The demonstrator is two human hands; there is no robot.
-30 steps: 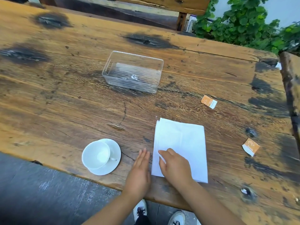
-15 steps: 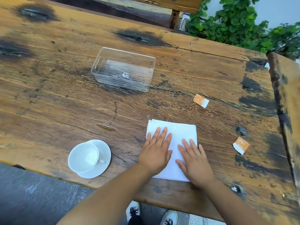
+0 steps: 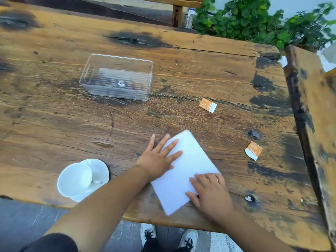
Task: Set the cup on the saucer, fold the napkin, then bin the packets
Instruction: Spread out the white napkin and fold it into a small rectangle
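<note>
Head view: both hands lie flat, fingers spread, left hand point(image 3: 157, 159) and right hand point(image 3: 209, 193) pressing the folded napkin point(image 3: 189, 166) at the desk's point(image 3: 54, 115) near edge. Soft and light, it likely shifts easily; best pinched at corners. Two packets point(image 3: 208, 105) lie right, clear bin point(image 3: 116, 77) far left.

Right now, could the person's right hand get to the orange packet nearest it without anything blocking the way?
Probably yes. The right hand lies flat on the napkin, and only bare wooden table separates it from the nearer packet. It would have to let go of the napkin first.
</note>
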